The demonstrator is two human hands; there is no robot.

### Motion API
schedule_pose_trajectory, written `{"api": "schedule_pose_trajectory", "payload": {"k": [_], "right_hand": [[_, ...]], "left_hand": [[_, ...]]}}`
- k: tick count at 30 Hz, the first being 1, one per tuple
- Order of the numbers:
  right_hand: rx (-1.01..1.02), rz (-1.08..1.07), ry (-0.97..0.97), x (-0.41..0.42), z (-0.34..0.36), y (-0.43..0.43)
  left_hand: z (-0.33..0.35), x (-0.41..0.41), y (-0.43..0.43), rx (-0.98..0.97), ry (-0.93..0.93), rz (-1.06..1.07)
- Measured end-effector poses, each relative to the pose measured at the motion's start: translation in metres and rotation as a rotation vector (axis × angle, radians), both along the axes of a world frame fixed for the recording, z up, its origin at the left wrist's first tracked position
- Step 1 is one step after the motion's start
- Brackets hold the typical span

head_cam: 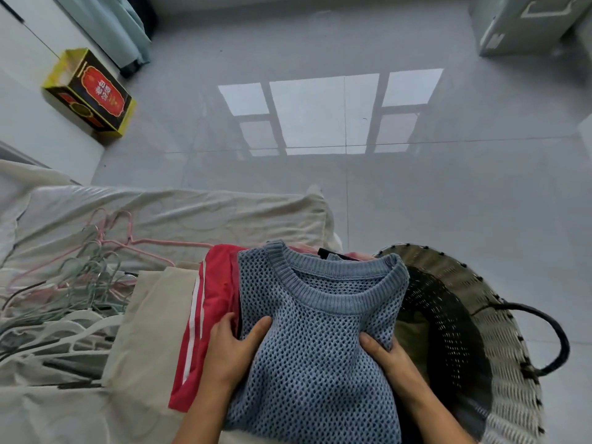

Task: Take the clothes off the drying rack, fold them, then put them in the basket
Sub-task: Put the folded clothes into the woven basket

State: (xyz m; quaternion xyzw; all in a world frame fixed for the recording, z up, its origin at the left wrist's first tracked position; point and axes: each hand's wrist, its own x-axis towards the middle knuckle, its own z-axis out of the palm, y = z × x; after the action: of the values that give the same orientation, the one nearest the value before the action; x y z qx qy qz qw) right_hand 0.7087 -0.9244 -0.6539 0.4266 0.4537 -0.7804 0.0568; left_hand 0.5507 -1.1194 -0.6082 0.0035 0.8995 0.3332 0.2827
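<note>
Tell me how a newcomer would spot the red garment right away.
Start at the woven basket at lower right. Left of it is a blue open-knit sweater; the red garment lies along that sweater's left edge. Only it has white stripes, unlike the plain beige cloth.

Blue open-knit sweater — red, white-striped garment

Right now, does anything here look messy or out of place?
Only the hangers: pink, green and white ones lie in a tangled heap on the bed sheet, left of the folded clothes. The blue sweater looks neatly folded; nothing seems spilled or damaged.
</note>
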Motion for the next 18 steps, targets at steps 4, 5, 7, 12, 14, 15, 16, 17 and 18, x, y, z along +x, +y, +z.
{"api": "schedule_pose_trajectory", "payload": {"k": [4, 5, 7, 12, 14, 15, 16, 17, 18], "right_hand": [[-0.04, -0.044, 0.022, -0.002, 0.001, 0.001], [-0.065, -0.061, 0.034, 0.001, 0.0, 0.003], [-0.112, -0.112, 0.064, 0.006, 0.0, 0.009], [-0.182, -0.254, 0.069, 0.019, 0.01, 0.029], [-0.194, -0.231, 0.04, 0.024, 0.008, 0.033], [-0.184, -0.201, 0.025, 0.026, 0.005, 0.033], [-0.177, -0.176, 0.005, 0.028, 0.003, 0.034], [-0.18, -0.165, -0.018, 0.03, 0.002, 0.033], [-0.194, -0.174, -0.026, 0.033, -0.003, 0.033]], "left_hand": [[0.0, -0.014, 0.008, 0.118, -0.132, 0.018], [-0.002, -0.016, 0.011, 0.115, -0.207, 0.064], [-0.002, -0.018, 0.015, 0.145, -0.351, 0.144], [0.003, -0.012, 0.024, 0.251, -0.482, 0.234], [0.002, -0.005, 0.028, 0.307, -0.537, 0.227], [-0.001, 0.0, 0.031, 0.319, -0.556, 0.214], [-0.003, 0.004, 0.035, 0.318, -0.555, 0.203], [-0.008, 0.006, 0.036, 0.294, -0.549, 0.198], [-0.01, 0.009, 0.039, 0.283, -0.52, 0.193]]}}
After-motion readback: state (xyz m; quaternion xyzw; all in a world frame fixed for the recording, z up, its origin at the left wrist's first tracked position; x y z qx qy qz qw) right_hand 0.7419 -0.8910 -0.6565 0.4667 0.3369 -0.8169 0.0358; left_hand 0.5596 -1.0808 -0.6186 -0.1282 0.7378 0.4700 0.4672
